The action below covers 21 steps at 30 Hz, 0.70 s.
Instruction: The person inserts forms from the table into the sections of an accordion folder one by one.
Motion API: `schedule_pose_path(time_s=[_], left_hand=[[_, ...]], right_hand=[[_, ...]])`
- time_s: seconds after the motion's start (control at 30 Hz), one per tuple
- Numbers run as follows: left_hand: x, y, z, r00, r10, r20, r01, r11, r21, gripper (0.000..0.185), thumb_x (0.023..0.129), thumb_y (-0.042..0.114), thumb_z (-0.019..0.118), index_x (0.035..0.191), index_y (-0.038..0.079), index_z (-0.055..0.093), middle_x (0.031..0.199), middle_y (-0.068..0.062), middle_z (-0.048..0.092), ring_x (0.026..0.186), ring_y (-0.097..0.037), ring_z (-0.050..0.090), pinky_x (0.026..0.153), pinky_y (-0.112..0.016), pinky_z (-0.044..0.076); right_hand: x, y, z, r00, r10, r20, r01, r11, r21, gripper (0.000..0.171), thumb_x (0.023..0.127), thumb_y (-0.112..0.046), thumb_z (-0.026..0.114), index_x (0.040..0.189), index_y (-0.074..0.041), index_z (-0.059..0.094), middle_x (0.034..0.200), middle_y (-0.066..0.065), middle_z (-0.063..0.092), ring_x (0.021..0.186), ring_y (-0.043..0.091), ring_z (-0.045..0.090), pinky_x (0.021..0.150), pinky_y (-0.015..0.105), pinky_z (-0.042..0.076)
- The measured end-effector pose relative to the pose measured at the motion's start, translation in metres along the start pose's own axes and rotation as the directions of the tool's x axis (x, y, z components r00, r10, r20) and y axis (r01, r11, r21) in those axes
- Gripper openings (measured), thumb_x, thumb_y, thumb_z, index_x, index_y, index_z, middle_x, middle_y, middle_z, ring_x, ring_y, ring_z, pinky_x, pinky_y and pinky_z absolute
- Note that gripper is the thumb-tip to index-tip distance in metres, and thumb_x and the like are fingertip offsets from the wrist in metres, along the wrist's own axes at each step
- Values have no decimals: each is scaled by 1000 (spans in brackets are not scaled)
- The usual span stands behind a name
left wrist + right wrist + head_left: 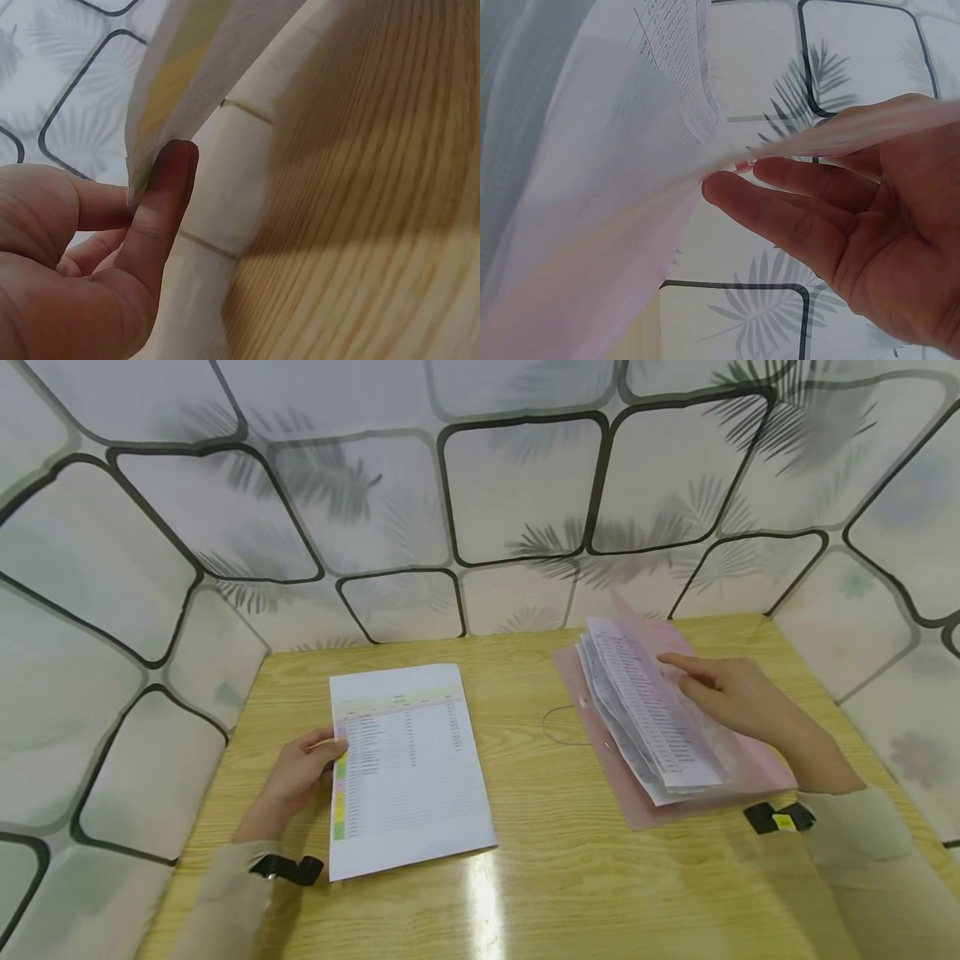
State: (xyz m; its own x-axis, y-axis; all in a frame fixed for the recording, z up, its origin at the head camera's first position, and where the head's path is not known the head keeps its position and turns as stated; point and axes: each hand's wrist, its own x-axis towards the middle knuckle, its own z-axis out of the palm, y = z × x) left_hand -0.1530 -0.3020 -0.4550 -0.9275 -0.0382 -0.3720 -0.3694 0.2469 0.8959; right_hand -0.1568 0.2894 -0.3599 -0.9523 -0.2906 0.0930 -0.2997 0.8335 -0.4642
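Observation:
On the left of the table lies a printed table sheet (412,793) with a coloured strip down its left side. My left hand (288,781) pinches that left edge between thumb and fingers, and in the left wrist view the edge is raised off the wood. At the right, a pink translucent folder (630,810) lies open, holding a stack of printed papers (637,702). My right hand (738,697) holds the folder's thin front cover, partly lifted over the papers. The right wrist view shows the cover (615,247) at the thumb and fingers.
A thin cord loop (545,727) sticks out from the folder's left side onto the wood-grain table (517,893). Patterned walls (517,493) with leaf prints stand behind the table and at both sides. Each wrist wears a black strap (288,868).

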Motion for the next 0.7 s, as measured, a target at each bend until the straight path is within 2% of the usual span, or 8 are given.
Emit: schedule_pose_path(time_s=[0.43, 0.7], left_hand=[[9, 8, 31, 999, 8, 41, -5, 997, -73, 53, 107, 17, 61, 153, -5, 47, 104, 4, 76, 83, -4, 72, 70, -21, 59], [19, 15, 62, 996, 31, 84, -22, 995, -98, 48, 108, 13, 60, 150, -6, 50, 117, -11, 77, 83, -7, 73, 69, -21, 60]], right_hand=[[2, 0, 0, 1000, -20, -16, 20, 1000, 6, 43, 107, -17, 55, 150, -12, 61, 60, -10, 27, 48, 3, 26, 46, 22, 28], [2, -1, 0, 1000, -12, -18, 12, 1000, 7, 43, 108, -17, 54, 150, -12, 60, 59, -10, 27, 48, 3, 24, 46, 23, 28]])
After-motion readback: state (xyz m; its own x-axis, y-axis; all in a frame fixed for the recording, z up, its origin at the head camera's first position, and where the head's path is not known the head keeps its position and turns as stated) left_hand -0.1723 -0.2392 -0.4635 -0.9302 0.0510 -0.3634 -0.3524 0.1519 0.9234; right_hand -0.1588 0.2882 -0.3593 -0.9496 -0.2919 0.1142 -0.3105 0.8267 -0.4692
